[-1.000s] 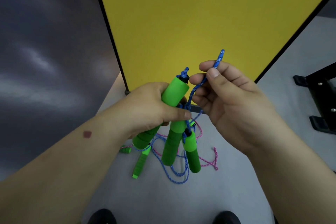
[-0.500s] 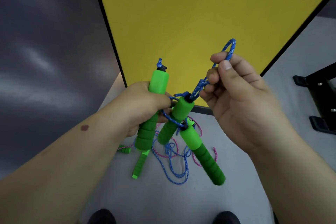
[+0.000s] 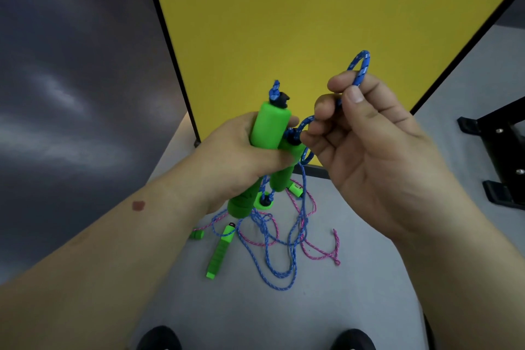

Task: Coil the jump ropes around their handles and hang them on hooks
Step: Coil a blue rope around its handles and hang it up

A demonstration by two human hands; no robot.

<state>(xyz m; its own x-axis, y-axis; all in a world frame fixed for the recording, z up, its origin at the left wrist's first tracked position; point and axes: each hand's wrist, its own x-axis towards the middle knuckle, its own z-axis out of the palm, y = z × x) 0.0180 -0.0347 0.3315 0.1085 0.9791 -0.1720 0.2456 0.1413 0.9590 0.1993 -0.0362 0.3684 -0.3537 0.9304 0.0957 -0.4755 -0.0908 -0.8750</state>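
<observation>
Since half a second ago the left hand (image 3: 241, 156) has pulled its green foam handles (image 3: 271, 125) upright and closer together, fingers wrapped round them. The right hand (image 3: 366, 145) pinches a raised loop of blue rope (image 3: 359, 68), now higher. We judge the first wrap is starting. Slack lies on the floor (image 3: 355, 307) with a pink rope (image 3: 318, 253).

Handles (image 3: 270, 133) in left hand (image 3: 235, 156), rope loop (image 3: 359, 68) in right hand (image 3: 369, 145), ropes on floor (image 3: 284, 250) below.
</observation>
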